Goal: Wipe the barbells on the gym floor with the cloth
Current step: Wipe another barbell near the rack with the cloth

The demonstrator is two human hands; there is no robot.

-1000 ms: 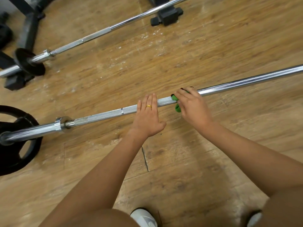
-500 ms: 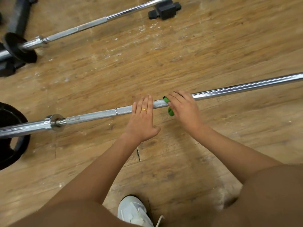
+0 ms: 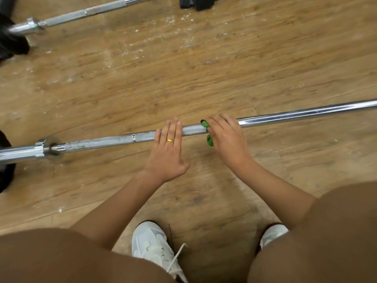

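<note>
My left hand [image 3: 168,152] lies flat, its straight fingers [image 3: 173,129] pressing the near barbell [image 3: 102,141] on the wooden floor [image 3: 183,78]. Just beside it, my right hand [image 3: 226,137] curls over the bar, clutching a green cloth [image 3: 210,141].

- A white shoe [image 3: 152,248] stands on the wooden floor [image 3: 204,78] at the bottom of the view, with one loose lace [image 3: 177,254] trailing to the right.
- A second white shoe [image 3: 273,234] shows only in part, behind the right knee.
- Both thighs [image 3: 61,260] are covered in plain brown fabric and fill the lower corners.
- A black block [image 3: 201,2] sits at the top edge, cut off by the frame.
- White flecks [image 3: 163,27] are scattered over the planks near the top.
- A black weight plate [image 3: 5,172] lies at the left edge, and another [image 3: 12,43], blurred, is in the top-left corner.
</note>
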